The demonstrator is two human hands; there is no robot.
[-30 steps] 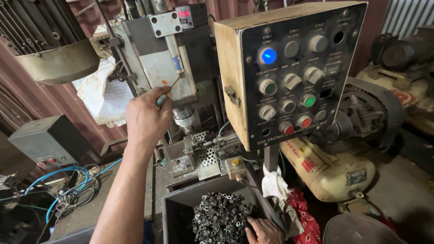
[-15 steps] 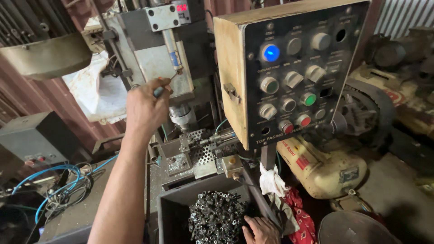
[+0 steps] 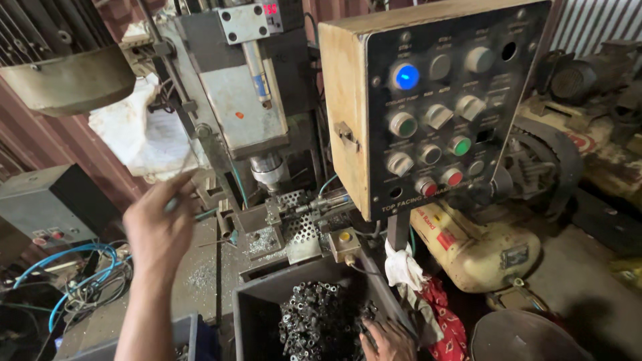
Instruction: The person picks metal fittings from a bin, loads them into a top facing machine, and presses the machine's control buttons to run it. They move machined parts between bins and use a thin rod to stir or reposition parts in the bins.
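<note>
My left hand (image 3: pixel 159 230) is raised in front of the drill press, left of its chuck (image 3: pixel 269 170), and is blurred by motion. Its fingers are curled, and something thin may sit between them; the blur hides it. My right hand (image 3: pixel 386 341) is at the bottom edge, its fingers resting on a heap of small dark metal parts (image 3: pixel 319 321) inside a grey bin (image 3: pixel 249 314). Only part of this hand shows. A perforated fixture (image 3: pixel 301 220) sits under the chuck.
A yellow-sided control box (image 3: pixel 435 107) with a lit blue lamp and several knobs stands at right. White and red rags (image 3: pixel 418 287) hang below it. A cream motor (image 3: pixel 478 244), a grey switch box (image 3: pixel 47 207) and blue cables (image 3: pixel 73 274) surround the machine.
My left hand has dropped from the drill head down and to the left. My right hand has stayed in the bin of parts. The camera has moved closer.
</note>
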